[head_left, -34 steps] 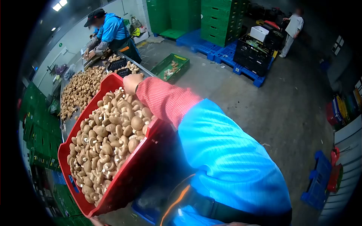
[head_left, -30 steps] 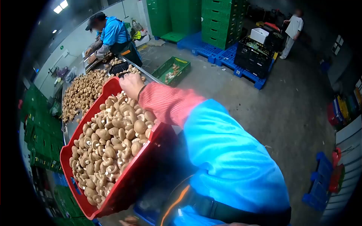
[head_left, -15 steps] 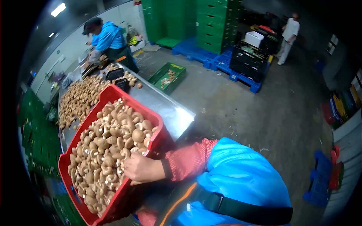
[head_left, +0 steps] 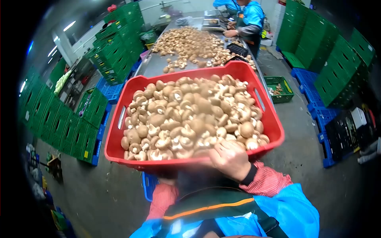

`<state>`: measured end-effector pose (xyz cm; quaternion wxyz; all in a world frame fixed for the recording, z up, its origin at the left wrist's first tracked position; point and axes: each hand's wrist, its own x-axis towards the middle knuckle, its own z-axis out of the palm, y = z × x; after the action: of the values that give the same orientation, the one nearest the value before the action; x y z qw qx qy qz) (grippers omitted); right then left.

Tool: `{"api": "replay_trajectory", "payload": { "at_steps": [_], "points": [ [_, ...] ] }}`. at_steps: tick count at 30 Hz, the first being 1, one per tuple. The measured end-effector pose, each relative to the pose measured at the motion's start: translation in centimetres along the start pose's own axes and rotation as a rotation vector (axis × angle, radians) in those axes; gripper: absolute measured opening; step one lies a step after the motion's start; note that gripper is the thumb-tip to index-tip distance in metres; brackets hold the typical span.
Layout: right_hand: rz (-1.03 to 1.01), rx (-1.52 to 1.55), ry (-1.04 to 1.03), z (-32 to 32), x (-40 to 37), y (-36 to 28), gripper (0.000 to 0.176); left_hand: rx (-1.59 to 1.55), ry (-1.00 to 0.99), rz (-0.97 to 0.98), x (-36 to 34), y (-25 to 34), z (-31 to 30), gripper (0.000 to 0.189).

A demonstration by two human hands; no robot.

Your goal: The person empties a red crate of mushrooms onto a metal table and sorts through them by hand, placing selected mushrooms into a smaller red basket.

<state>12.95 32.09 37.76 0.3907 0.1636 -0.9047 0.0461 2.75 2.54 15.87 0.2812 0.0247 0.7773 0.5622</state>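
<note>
A red crate (head_left: 274,129) full of brown mushrooms (head_left: 190,115) is in front of my body, its far side near the end of a metal table (head_left: 149,68). My right hand (head_left: 231,158) is closed over the crate's near rim, right of the middle, with the fingers on the inner side by the mushrooms. Only a small part of my left hand (head_left: 168,181) shows, below the near side of the crate; its fingers are hidden under it. More mushrooms (head_left: 186,41) lie spread on the table beyond the crate.
A co-worker in blue (head_left: 253,18) stands at the table's far right. On the floor to the right is a green crate (head_left: 282,95) with some mushrooms. Green crate stacks (head_left: 55,119) stand on the left, others (head_left: 337,73) on blue pallets at the right.
The view has swung left and my body has turned towards the table. The red crate now appears level and centred before me, my right hand still on its rim.
</note>
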Motion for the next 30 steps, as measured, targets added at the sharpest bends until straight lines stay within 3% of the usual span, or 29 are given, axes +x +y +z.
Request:
{"api": "replay_trajectory", "payload": {
  "at_steps": [5, 6, 7, 9, 13, 15, 17, 19, 21, 23, 24, 25, 27, 29, 30],
  "points": [
    [-0.012, 0.031, -0.039, -4.4, 2.6, -0.4, 0.023, -1.636, 0.102, 0.005, -7.0, 2.1, 0.4, 0.071],
    [-0.014, 0.023, -0.058, -5.6, 3.3, -0.5, 0.024, -1.666, 0.055, -0.016, -8.7, 1.5, -0.1, 0.082],
    [-0.024, 0.009, -0.069, -6.4, 3.9, -0.7, 0.025, -1.657, 0.14, -0.06, -10.6, 1.4, -0.3, 0.084],
    [-0.069, -0.046, -0.014, -6.9, 6.3, -0.2, 0.035, -1.554, 0.103, 0.014, -13.3, 4.4, -1.9, 0.087],
    [-0.042, -0.068, -0.068, -7.0, 12.5, 2.5, 0.036, -1.35, 0.036, 0.183, -17.2, 12.1, -2.9, 0.09],
    [0.076, -0.167, -0.446, -6.1, 16.9, 5.6, 0.046, -1.34, 0.028, 0.197, -17.7, 15.5, -3.1, 0.092],
    [0.101, -0.024, -0.417, -3.5, 20.4, 9.7, 0.053, -1.415, 0.017, 0.183, -17.2, 18.3, -3.3, 0.095],
    [0.163, 0.142, -0.525, 0.0, 23.8, 14.4, 0.047, -1.374, 0.018, 0.212, -15.8, 21.4, -3.5, 0.099],
    [0.016, 0.09, -0.436, 4.7, 26.0, 18.6, 0.043, -1.402, -0.061, 0.275, -13.3, 23.7, -4.0, 0.095],
    [-0.151, -0.117, -0.339, 13.9, 26.0, 25.1, 0.037, -1.419, -0.037, 0.27, -10.7, 26.5, -4.3, 0.091],
    [-0.27, -0.109, -0.421, 15.0, 26.5, 26.2, 0.036, -1.425, -0.063, 0.286, -9.1, 26.6, -4.6, 0.084],
    [-0.167, -0.092, -0.528, 20.1, 26.8, 29.9, 0.04, -1.36, -0.057, 0.306, -7.8, 26.6, -4.7, 0.075],
    [0.082, -0.061, -0.758, 16.1, 29.5, 26.9, 0.05, -1.299, -0.044, 0.352, -6.1, 25.5, -4.6, 0.069],
    [0.149, 0.042, -0.841, 15.3, 30.1, 27.1, 0.064, -1.233, -0.014, 0.269, -5.6, 23.0, -4.4, 0.064],
    [0.126, 0.103, -0.82, 16.0, 29.7, 28.4, 0.063, -1.241, 0.036, 0.202, -5.4, 21.5, -4.1, 0.063]
  ]
}}
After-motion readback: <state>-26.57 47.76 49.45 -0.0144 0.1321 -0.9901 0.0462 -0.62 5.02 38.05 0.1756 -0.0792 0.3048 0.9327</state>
